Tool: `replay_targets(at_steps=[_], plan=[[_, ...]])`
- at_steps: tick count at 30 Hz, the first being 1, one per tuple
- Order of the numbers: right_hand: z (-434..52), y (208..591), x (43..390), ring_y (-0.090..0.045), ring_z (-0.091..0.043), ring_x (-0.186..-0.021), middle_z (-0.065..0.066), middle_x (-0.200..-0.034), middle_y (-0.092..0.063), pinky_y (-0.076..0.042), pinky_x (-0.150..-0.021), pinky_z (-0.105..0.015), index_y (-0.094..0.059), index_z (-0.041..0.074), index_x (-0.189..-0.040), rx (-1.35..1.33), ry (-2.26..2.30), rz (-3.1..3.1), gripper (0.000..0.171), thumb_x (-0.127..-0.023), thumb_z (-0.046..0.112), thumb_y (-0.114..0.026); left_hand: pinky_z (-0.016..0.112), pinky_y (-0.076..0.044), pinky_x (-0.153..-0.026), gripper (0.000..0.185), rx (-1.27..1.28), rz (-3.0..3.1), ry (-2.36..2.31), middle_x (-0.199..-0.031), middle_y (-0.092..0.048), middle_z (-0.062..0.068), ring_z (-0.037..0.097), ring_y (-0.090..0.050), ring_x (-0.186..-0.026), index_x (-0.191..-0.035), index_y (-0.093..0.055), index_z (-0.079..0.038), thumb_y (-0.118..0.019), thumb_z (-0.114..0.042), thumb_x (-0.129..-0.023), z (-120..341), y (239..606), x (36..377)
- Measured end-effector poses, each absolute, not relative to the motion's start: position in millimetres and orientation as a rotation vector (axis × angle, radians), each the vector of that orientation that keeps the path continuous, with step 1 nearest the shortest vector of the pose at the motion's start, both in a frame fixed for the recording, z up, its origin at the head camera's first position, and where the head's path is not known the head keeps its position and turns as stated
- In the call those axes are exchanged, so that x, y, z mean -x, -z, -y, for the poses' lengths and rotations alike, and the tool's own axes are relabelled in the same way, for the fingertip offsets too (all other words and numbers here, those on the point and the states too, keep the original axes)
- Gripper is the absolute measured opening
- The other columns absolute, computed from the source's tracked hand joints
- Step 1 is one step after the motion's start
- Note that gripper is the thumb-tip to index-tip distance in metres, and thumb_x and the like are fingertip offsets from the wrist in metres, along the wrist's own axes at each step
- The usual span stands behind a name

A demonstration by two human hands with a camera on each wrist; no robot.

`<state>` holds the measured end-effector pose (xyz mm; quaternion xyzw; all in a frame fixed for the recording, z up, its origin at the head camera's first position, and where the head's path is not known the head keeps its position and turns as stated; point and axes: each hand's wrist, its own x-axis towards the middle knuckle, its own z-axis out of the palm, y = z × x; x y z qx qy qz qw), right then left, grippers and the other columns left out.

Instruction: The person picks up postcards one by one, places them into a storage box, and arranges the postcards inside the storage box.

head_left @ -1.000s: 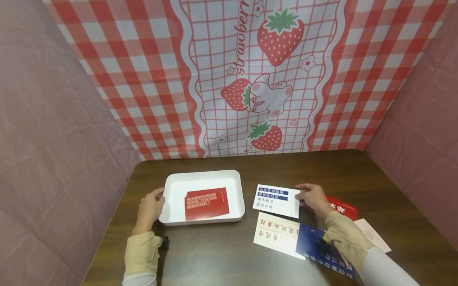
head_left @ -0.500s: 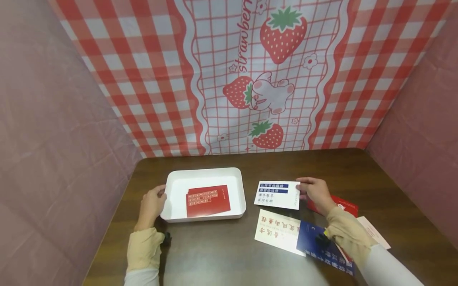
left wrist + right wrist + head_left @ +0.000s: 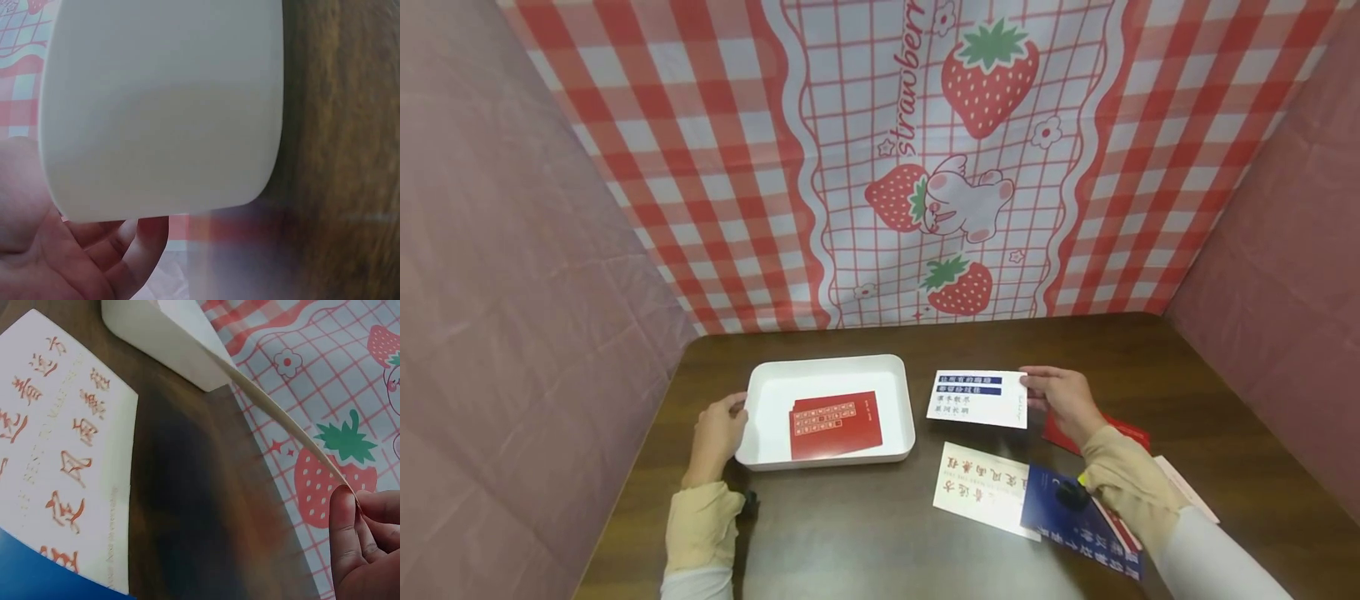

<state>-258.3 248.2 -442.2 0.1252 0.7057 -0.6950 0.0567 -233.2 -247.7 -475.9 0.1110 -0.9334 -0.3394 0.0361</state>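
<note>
White card [image 3: 977,398] with blue bars hangs above the desk [image 3: 865,533], pinched by my right hand [image 3: 1060,400]; my left hand [image 3: 718,433] grips the tray [image 3: 827,365]. Left wrist: fingers [image 3: 140,234] curl under the tray. Right wrist: fingertips [image 3: 344,519] nip the bowing card's corner; it could slip.

left hand [image 3: 718,433]: curled, seemingly gripping | right hand [image 3: 1060,398]: pinching, raised

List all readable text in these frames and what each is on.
"strawberr", cut off by the frame edge: on the checked backdrop cloth.
White card pinched by the right hand: four lines of characters, too small to read.
Cream card on the table: large red characters, blurred.
Red card in the white tray: rows of marks, too small.
Blue card: characters, unreadable.
</note>
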Motion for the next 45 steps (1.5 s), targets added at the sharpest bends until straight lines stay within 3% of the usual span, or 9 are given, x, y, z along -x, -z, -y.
replay_targets(at_steps=[5,32,45], plan=[[-246,437,260,-0.064,-0.008,-0.071,0.009,-0.08,-0.066,-0.057,-0.067,-0.023,-0.043,-0.01,-0.139,-0.385,2.047,-2.168,0.054,-0.094,0.013,-0.062,0.055,-0.044,-0.097,0.038,-0.343,2.865,1.047,-0.121,-0.066,0.023,0.043,-0.06,-0.114,-0.13,-0.059,0.0,-0.05,-0.011,-0.095,247,478,234],[-206,428,275,-0.062,-0.006,-0.067,0.007,-0.078,-0.066,-0.054,-0.06,-0.022,-0.049,-0.011,-0.134,-0.286,2.077,-2.113,0.043,-0.095,0.006,-0.057,0.055,-0.045,-0.094,0.037,-0.314,2.839,1.01,-0.117,-0.067,0.022,0.043,-0.061,-0.111,-0.127,-0.062,0.0,-0.052,-0.01,-0.093,248,480,233],[-192,425,280,-0.063,-0.01,-0.072,0.004,-0.086,-0.066,-0.055,-0.063,-0.022,-0.05,-0.007,-0.133,-0.252,2.039,-2.124,0.041,-0.095,0.008,-0.057,0.055,-0.045,-0.095,0.037,-0.318,2.833,1.015,-0.117,-0.067,0.024,0.043,-0.061,-0.111,-0.127,-0.061,0.002,-0.052,-0.01,-0.094,248,479,232]])
